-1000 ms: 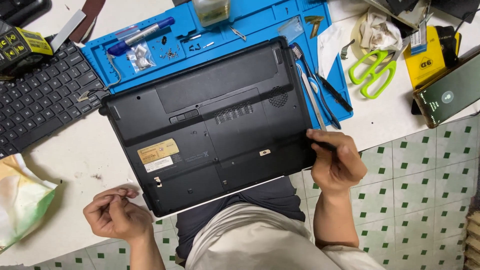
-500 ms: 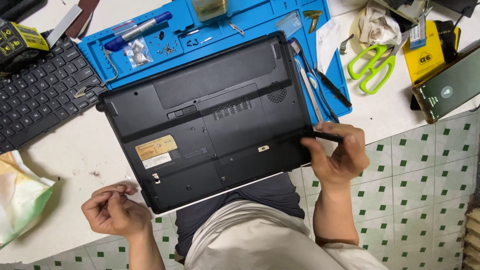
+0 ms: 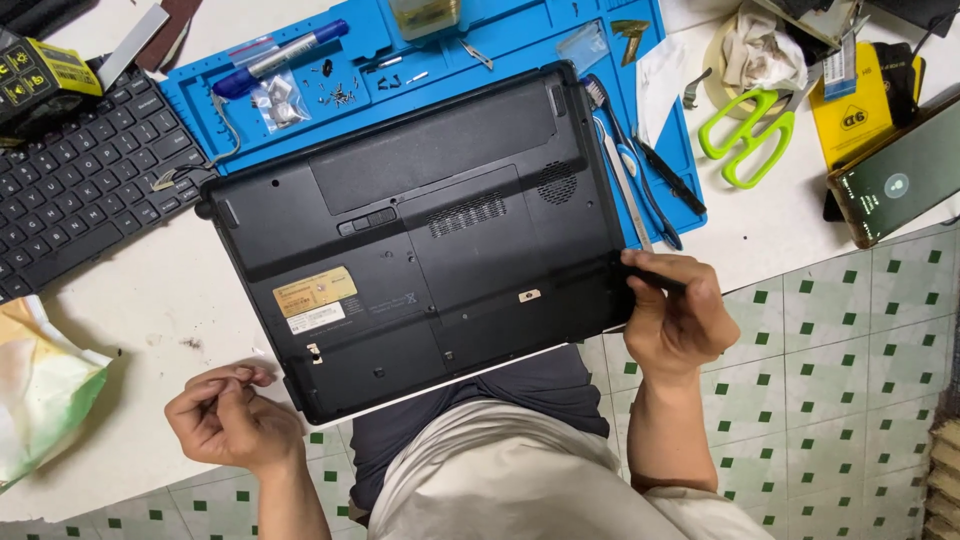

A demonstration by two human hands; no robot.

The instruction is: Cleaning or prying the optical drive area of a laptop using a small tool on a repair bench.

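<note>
Holding a thin black tool point(image 3: 655, 277) in your right hand point(image 3: 675, 320), you press its tip to the upturned black laptop point(image 3: 420, 240).
Your left hand point(image 3: 228, 420), near the laptop's front corner, is curled with fingertips pinched; whether they hold anything, I cannot tell. Beyond lie a blue mat point(image 3: 500, 40), keyboard point(image 3: 80, 190) and green scissors point(image 3: 750, 130).

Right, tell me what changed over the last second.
The right hand moved its dark tool up along the laptop's right edge, from the near corner towards mid-edge. The left hand stayed curled at the near-left corner; the laptop and blue mat kept their places.
</note>
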